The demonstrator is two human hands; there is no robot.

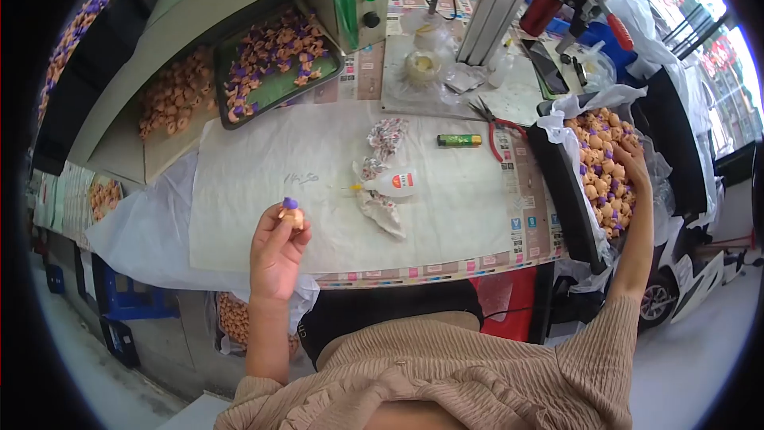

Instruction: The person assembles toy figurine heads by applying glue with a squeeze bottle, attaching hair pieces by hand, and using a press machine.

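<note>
The left hand (278,247) pinches a small peach-toned figure with a purple top (291,213) between thumb and fingers, held up over the left part of the white sheet (454,231), toward its near edge. The right hand (631,161) reaches into the lined black crate (561,191) off the sheet's right side, its fingers on the heaped peach and purple pieces (603,179); whether they grip one, the view cannot tell. A glue bottle (394,183) lies near the sheet's middle, nozzle pointing left (a crumpled, patterned wrapping (387,137) sits just beyond it). Near the far right corner are a green tube (459,141) and red-handled pliers (495,129). Beyond the far left corner, a dark tray (274,94) holds more such pieces.
</note>
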